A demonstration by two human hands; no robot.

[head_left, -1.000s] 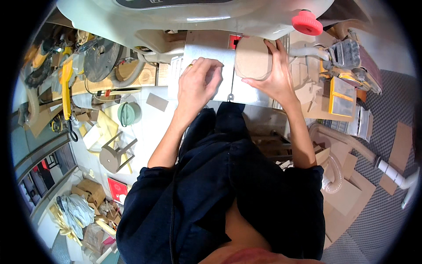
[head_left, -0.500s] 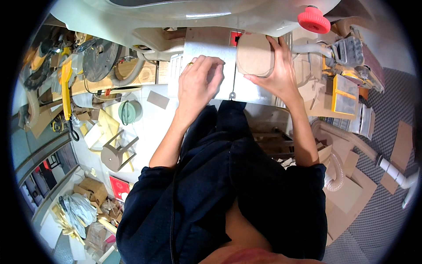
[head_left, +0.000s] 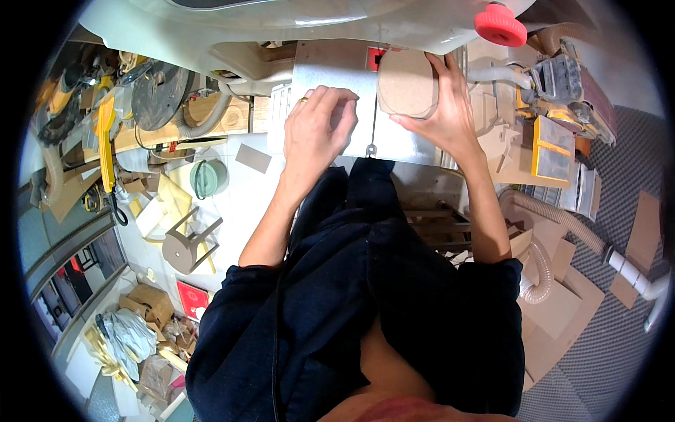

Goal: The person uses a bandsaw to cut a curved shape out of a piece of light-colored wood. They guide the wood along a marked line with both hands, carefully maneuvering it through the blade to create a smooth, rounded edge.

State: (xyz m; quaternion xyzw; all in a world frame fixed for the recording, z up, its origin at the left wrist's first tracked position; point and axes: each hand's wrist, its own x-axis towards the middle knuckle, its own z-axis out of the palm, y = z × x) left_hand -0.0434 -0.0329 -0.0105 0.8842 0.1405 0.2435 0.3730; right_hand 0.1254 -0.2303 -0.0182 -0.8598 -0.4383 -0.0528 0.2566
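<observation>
A rounded, pale wooden piece (head_left: pixel 406 83) with a curved line near its edge lies flat on the metal machine table (head_left: pixel 402 143). My right hand (head_left: pixel 453 112) grips its right side, thumb at the near edge and fingers along the far right edge. Left of the table slot, my left hand (head_left: pixel 320 126) rests on the metal with its fingers loosely curled in and the thumb close to them. It wears a ring, and nothing shows in it. A red insert (head_left: pixel 374 59) sits by the far left of the wooden piece, below the pale machine housing (head_left: pixel 295 27).
A red knob (head_left: pixel 500 25) juts from the housing at the upper right. Wooden offcuts (head_left: pixel 496 144) and a belt sander (head_left: pixel 573 88) stand to the right. On the left are a stool (head_left: pixel 184 247), a green bucket (head_left: pixel 205 179) and a yellow-handled tool (head_left: pixel 107 144).
The wooden piece appears turned slightly under my right hand, which has shifted a little with it. My left hand stays in nearly the same place.
</observation>
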